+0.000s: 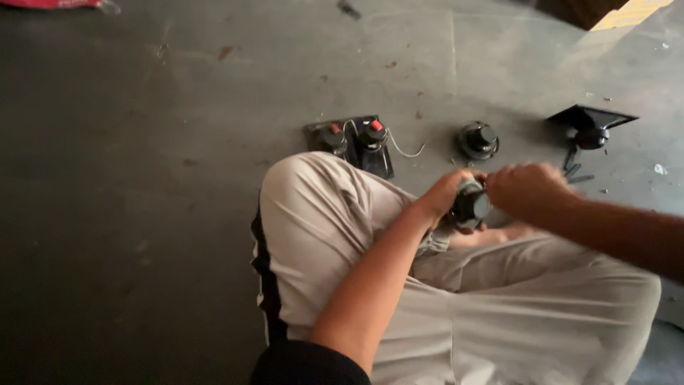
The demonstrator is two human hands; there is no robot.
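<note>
Your left hand [443,194] grips the black round part [471,206], fingers wrapped behind it. Your right hand [526,189] looks clenched on its top, though blurred. It's probably stiff and weighty; hold its rim.

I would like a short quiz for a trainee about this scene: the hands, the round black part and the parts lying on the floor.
1. True or false: both hands touch the round black part.
2. Which part lies on the floor nearest the bent knee? A) the flat black plate with two red-tipped knobs B) the square black horn C) the loose round black part
3. Fill in: the thin white wire runs from the ____.

Key
1. True: the left hand grips it from the side, and the right hand meets it from the other side.
2. A
3. plate
</note>
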